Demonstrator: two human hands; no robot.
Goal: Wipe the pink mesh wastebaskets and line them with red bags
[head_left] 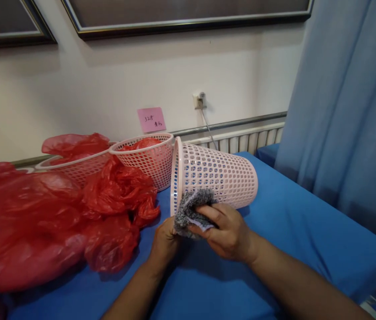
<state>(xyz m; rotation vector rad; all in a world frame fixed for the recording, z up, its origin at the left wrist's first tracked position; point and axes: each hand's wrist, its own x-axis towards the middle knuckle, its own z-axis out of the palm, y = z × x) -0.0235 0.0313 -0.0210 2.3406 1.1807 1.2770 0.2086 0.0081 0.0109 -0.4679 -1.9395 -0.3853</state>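
A pink perforated plastic basket (221, 178) lies on its side on the blue surface, its open mouth facing left. My right hand (228, 231) is closed on a grey fuzzy cloth (191, 209) and presses it against the basket's lower rim. My left hand (164, 242) sits just under the rim, fingers curled and hidden behind the cloth and basket; what it grips is unclear. Both forearms reach in from the bottom edge.
Crumpled red plastic bags (58, 213) cover the left of the blue surface (308, 240). Two more pink baskets (151, 160) with red bags stand behind them. A pink note (151, 119) and a wall socket (200, 100) are on the wall. A blue curtain (351, 111) hangs at right.
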